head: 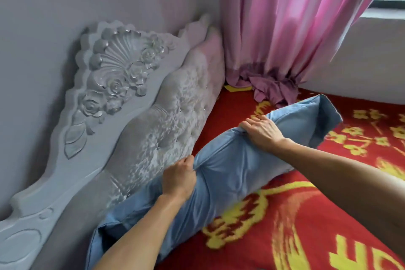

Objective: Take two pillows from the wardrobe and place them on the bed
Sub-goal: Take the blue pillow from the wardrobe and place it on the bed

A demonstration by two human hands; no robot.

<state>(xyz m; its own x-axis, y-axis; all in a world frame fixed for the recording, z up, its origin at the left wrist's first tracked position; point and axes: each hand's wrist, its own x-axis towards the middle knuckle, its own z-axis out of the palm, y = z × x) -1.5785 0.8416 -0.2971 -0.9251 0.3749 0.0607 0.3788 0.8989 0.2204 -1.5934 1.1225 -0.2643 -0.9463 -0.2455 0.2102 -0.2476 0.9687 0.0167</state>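
A long light-blue fabric pillow point(230, 166) lies on the red bedspread with yellow floral patterns point(306, 215), its far edge along the grey tufted headboard with carved roses point(135, 116). The left hand point(178, 178) is closed, pinching a fold of the pillow's cover near the headboard. The right hand point(262, 132) lies on the pillow's upper edge, fingers curled over the fabric. Large yellow letters at the bedspread's lower right are cut off and unreadable. A pink curtain point(291, 24) bunches onto the bed's far corner.

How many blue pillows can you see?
1. The blue pillow lies on the bed along the headboard, under both hands. A second may be out of view.
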